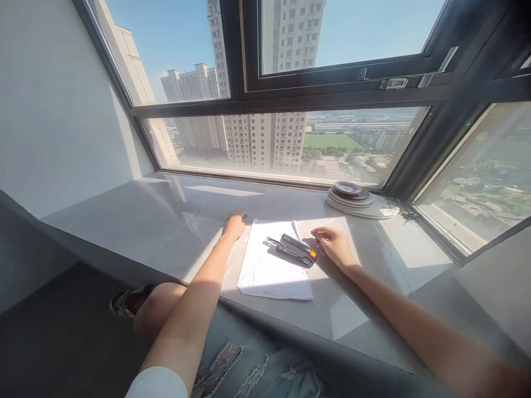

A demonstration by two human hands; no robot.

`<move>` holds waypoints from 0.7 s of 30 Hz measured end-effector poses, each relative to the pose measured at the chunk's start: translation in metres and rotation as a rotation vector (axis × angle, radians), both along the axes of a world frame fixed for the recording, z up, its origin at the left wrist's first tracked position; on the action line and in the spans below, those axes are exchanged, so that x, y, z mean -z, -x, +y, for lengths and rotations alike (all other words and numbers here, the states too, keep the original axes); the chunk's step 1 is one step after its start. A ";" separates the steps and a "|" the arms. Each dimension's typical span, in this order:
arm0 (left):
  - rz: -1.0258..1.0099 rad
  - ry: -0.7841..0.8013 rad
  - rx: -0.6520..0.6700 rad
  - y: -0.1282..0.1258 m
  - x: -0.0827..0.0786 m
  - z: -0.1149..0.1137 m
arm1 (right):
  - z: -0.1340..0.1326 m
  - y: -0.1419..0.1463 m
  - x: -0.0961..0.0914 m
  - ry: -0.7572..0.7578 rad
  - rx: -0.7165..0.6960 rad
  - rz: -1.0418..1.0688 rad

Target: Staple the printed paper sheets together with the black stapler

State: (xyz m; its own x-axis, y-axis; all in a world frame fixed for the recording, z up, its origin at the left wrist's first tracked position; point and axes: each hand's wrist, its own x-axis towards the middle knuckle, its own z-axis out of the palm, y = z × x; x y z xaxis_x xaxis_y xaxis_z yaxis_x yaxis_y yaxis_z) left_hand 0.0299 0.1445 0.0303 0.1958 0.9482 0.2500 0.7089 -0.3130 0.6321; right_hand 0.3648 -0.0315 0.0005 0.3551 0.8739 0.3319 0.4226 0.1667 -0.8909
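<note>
Stacked plates point(350, 203) beyond your stapler point(295, 256) and papers point(269, 279), sunlit sill point(124, 221), dark-framed window point(290, 99), your left fingers point(239, 215) and right fingers point(324, 232), grip unclear.

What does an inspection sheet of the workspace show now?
Surface: glossy sill, sunlit in patches.
Things: black stapler lying on papers, apparently opened.
Clutter: plates stacked by the window.
Hands: left hand beside the papers; right hand near the stapler, fingers curled; grasps unclear.
Cables: none certain; dark bits in the window corner, too small to identify.
Surroundings: pale wall; tower blocks outside.
</note>
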 end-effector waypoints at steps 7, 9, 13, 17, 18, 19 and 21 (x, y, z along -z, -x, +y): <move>0.048 0.018 -0.057 0.004 0.011 -0.013 | 0.005 0.003 0.005 -0.030 -0.025 -0.039; 0.016 0.009 -0.094 0.008 0.010 -0.017 | 0.005 0.005 0.004 -0.028 -0.038 -0.037; -0.127 -0.006 -0.130 0.018 0.006 -0.026 | 0.006 0.007 0.002 -0.025 -0.039 -0.032; -0.380 -0.001 -0.066 0.030 0.002 -0.044 | 0.007 0.007 0.003 -0.017 -0.038 -0.013; -0.482 0.004 -0.034 0.032 0.002 -0.049 | 0.007 0.007 0.003 -0.015 -0.040 -0.002; -0.584 0.013 -0.004 0.035 0.002 -0.054 | 0.006 0.007 0.003 -0.015 -0.044 0.010; -0.731 0.038 0.032 0.037 0.002 -0.062 | 0.006 0.007 0.003 -0.015 -0.056 0.033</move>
